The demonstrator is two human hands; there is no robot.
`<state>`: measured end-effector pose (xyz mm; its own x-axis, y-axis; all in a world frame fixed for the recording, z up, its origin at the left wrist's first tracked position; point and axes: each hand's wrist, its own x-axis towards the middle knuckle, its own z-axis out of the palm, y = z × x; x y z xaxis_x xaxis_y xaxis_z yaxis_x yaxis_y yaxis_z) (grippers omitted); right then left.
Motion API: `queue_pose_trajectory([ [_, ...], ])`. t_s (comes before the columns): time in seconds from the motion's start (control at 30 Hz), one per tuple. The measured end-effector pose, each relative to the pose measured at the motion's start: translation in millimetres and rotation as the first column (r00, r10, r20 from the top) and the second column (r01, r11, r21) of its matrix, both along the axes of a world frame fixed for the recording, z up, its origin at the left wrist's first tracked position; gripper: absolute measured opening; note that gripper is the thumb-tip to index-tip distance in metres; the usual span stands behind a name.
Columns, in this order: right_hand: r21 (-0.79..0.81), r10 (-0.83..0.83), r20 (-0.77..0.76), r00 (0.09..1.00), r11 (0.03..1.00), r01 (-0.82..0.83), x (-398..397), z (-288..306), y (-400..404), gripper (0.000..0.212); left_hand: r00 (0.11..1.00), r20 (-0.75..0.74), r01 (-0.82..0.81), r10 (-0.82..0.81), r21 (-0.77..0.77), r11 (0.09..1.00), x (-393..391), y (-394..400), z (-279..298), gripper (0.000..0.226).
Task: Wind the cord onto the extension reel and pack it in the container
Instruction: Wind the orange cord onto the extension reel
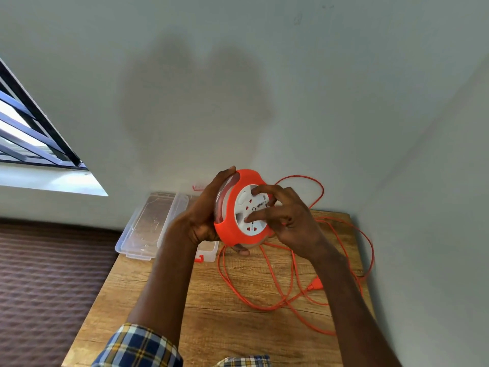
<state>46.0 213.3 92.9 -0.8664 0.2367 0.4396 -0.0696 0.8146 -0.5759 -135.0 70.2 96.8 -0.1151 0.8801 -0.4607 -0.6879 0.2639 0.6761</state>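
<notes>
I hold an orange extension reel [232, 229] with a white socket face above the wooden table [211, 300]. My left hand [201, 213] grips its rim from the left, with the thumb under the bottom edge. My right hand [288, 221] rests on the white socket face with its fingers spread and bent on it. The orange cord [291, 295] lies in loose loops on the table to the right, and its plug [315, 284] sits near the right edge. A clear plastic container [209, 254] with red clips stands behind my left hand, mostly hidden.
A clear lid [148, 223] lies at the table's back left corner, hanging over the edge. Grey walls close in behind and on the right. A barred window [31, 128] is at the left, and brown patterned flooring [47, 282] lies below the table's left edge.
</notes>
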Motion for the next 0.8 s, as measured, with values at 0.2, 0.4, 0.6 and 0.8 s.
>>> queue_pose_trajectory([
  [0.2,0.041,-0.019,0.041,0.999,0.999,0.017,1,-8,-5,0.049,0.999,0.003,0.042,-0.042,0.0,0.999,3,2,-3,0.075],
  [0.4,-0.023,-0.211,0.032,0.977,0.977,0.212,-3,-7,-14,0.046,1.0,0.016,0.02,-0.02,0.021,1.0,3,7,3,0.077],
  [0.6,-0.268,-0.438,0.005,0.899,0.866,0.423,-19,-2,-32,0.065,0.997,0.016,-0.075,0.075,0.026,0.997,7,9,5,0.075],
  [0.8,-0.114,-0.303,-0.041,0.952,0.948,0.297,-7,-5,-13,0.033,0.989,-0.003,-0.149,0.149,0.024,0.988,3,-2,4,0.068],
])
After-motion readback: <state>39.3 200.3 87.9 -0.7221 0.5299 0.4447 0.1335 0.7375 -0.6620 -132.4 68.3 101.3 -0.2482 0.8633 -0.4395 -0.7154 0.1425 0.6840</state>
